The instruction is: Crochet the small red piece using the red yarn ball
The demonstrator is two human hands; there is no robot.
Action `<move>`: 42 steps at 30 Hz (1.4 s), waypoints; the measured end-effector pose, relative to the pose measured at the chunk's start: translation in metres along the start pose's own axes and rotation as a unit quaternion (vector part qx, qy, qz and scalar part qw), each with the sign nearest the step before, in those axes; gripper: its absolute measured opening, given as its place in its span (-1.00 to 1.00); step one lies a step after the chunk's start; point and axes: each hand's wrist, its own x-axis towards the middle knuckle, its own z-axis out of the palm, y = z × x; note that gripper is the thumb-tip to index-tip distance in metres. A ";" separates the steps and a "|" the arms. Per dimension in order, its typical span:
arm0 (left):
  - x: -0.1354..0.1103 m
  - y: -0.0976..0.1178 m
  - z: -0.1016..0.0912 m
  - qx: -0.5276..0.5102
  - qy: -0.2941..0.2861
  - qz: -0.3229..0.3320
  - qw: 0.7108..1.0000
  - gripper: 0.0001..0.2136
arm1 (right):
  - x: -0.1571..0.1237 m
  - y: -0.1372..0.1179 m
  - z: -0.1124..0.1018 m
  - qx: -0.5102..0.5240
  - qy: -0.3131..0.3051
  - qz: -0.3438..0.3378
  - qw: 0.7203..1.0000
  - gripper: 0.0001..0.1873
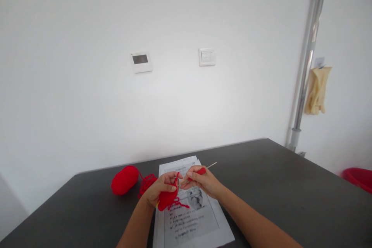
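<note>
Pinched in my left hand (162,187) is a small red crochet piece (166,200), with a strand of red yarn looped up over the fingers. A loose red tail dangles below it over the paper. My right hand (203,181) is closed around a crochet hook (201,171) with a red grip; its thin metal end sticks out to the upper right. Close to the left fingertips, the hook's working end is too small to make out. Left of my hands lies a red yarn ball (124,180), with loose tangled yarn (147,183) between it and my left wrist.
Printed sheets (197,224) lie under my hands on the dark table (276,186). Behind the table, the white wall carries a panel with a screen (141,62) and a switch (207,57). To the right are a metal pole (308,58), hanging yellowish gloves (317,90) and a red basin (359,178).
</note>
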 end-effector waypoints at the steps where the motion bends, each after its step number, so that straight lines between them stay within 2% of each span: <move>1: 0.000 0.000 -0.001 0.001 0.001 0.000 1.000 -0.63 | -0.001 -0.003 0.000 -0.009 -0.004 0.001 1.000 -0.67; 7: 0.000 0.000 -0.001 0.014 -0.003 -0.017 1.000 -0.63 | -0.005 -0.020 -0.004 -0.064 -0.050 0.020 0.996 -0.72; 12: 0.000 -0.001 0.005 0.020 -0.008 -0.029 0.999 -0.63 | -0.006 -0.020 -0.008 -0.064 -0.068 0.031 0.995 -0.72; 24: -0.001 0.000 0.009 0.012 -0.013 -0.019 1.000 -0.64 | -0.004 -0.014 -0.009 -0.015 -0.070 0.034 0.997 -0.66; 33: 0.000 0.001 0.003 -0.012 0.007 0.016 1.000 -0.69 | -0.004 -0.012 0.001 -0.089 -0.026 -0.015 0.996 -0.72; 38: 0.001 0.001 0.003 -0.021 0.011 0.019 1.000 -0.68 | -0.007 -0.023 0.000 -0.141 -0.036 -0.020 0.989 -0.81; 42: 0.000 0.000 0.004 -0.011 0.005 0.003 1.000 -0.68 | -0.008 -0.028 -0.001 -0.135 -0.053 -0.006 0.989 -0.78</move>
